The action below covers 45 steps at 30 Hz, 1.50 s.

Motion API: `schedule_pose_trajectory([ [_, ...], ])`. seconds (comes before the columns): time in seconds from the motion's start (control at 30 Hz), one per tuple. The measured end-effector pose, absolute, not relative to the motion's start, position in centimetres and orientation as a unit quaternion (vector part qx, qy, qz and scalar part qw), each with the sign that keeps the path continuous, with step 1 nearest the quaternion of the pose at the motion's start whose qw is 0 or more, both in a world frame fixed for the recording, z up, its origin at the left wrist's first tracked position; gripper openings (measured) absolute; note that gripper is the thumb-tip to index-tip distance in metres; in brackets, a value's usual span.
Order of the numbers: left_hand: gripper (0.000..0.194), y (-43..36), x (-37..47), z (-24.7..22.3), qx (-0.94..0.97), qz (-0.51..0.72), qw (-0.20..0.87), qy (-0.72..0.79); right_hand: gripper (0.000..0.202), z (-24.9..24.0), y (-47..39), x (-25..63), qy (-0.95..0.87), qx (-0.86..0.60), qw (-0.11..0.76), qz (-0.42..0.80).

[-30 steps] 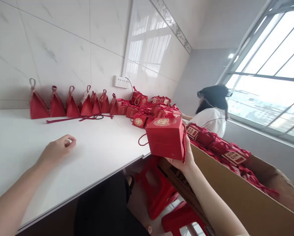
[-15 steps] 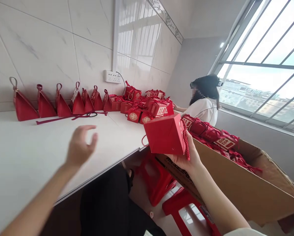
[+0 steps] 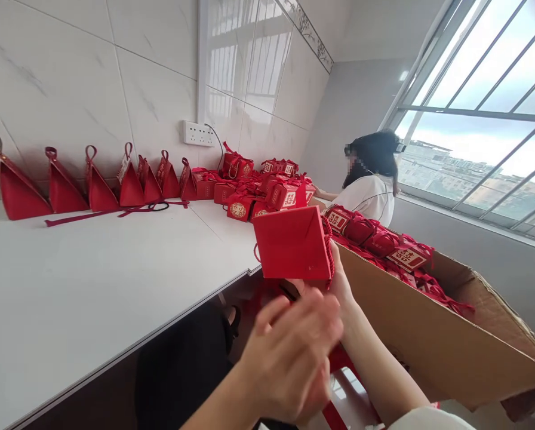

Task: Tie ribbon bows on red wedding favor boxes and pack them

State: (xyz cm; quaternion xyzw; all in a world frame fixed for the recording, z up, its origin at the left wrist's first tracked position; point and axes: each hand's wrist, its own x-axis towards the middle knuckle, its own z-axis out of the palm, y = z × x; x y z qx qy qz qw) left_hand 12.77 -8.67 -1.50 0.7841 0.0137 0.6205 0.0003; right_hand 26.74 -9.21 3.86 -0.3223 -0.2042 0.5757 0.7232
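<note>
In my right hand is a red gift box with a twisted red cord handle. It is tipped so that a plain flat face is toward me, and the fingers are wrapped round its underside and right side. Just below the box hovers my left hand, smeared by motion, its fingers partly bent. Whether it touches anything is unclear. A pile of small red boxes with ribbons lies on the table behind the held box.
Several red triangular boxes with loops line the wall on the white table. Ribbon strips lie before them. At right stands a cardboard carton of red boxes. A person sits beyond it. Red stools are below.
My left hand has swept right, from above the table to below the held box. The red gift box has shifted slightly left and stays in my right hand. The view has turned a little right.
</note>
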Motion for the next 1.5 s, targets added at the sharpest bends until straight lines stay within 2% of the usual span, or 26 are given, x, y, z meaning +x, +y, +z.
schedule_pose_trajectory([
  [0.1, 0.05, -8.0, 13.2, 0.1, 0.769, 0.624, -0.021, 0.138, 0.044, 3.4, -9.3, 26.7, -0.214, -0.342, 0.716, 0.57],
  [0.17, 0.053, -8.0, 13.8, 0.1, 0.779, 0.608, -0.021, 0.151, 0.044, 3.2, -9.4, 26.6, -0.208, -0.35, 0.713, 0.571],
  [0.4, 0.032, -7.2, 13.2, 0.0, 0.732, 0.651, -0.067, 0.19, 0.038, 3.4, -10.0, 25.7, -0.203, -0.297, 0.715, 0.599],
  [0.57, 0.019, -7.0, 13.0, 0.4, 0.704, 0.694, -0.058, 0.137, 0.038, 3.2, -10.0, 25.2, -0.248, -0.319, 0.723, 0.561],
  [1.07, 0.017, -7.1, 12.2, 1.0, 0.705, 0.693, -0.044, 0.141, 0.04, 3.5, -10.0, 24.8, -0.259, -0.318, 0.717, 0.564],
  [1.37, 0.017, -7.3, 12.2, 0.8, 0.702, 0.699, -0.041, 0.126, 0.032, 3.5, -10.4, 24.8, -0.256, -0.303, 0.738, 0.546],
  [1.5, 0.021, -7.4, 12.3, 0.7, 0.707, 0.695, -0.039, 0.125, 0.037, 3.7, -10.6, 24.7, -0.251, -0.305, 0.723, 0.566],
])
